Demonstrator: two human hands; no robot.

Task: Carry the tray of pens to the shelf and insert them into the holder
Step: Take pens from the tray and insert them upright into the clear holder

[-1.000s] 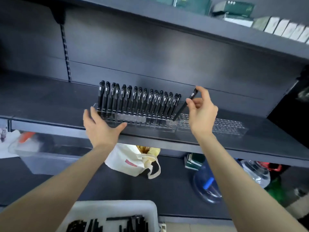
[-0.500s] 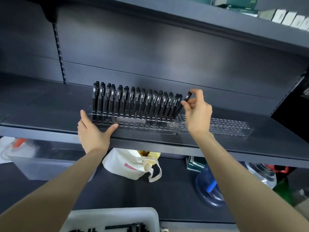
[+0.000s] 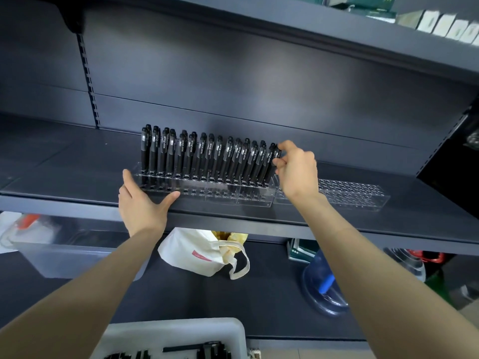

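A clear acrylic holder (image 3: 207, 191), a long stepped block drilled with rows of round holes, sits on the matte dark metal shelf (image 3: 77, 161). Slim black pens (image 3: 207, 154) with printed barrels stand upright in its back rows, packed side by side. The left hand (image 3: 141, 203) lies open at the holder's 8 o'clock corner, fingers flat along its left end and thumb stretched along its front edge. The right hand (image 3: 298, 172) is at the row's 3 o'clock end, fingertips pinched on the cap end of the last pen (image 3: 275, 158), which leans slightly with its lower end in the holder. A second clear holder (image 3: 357, 194), its holes bare, continues toward 3 o'clock, touching or just beside the first; which, I cannot tell. At 6 o'clock, below the arms, the white plastic tray (image 3: 181, 332) with rounded corners shows more black pens inside. On the lower shelf lie a cream cloth bag (image 3: 197, 252) and a blue translucent water jug (image 3: 321, 283)
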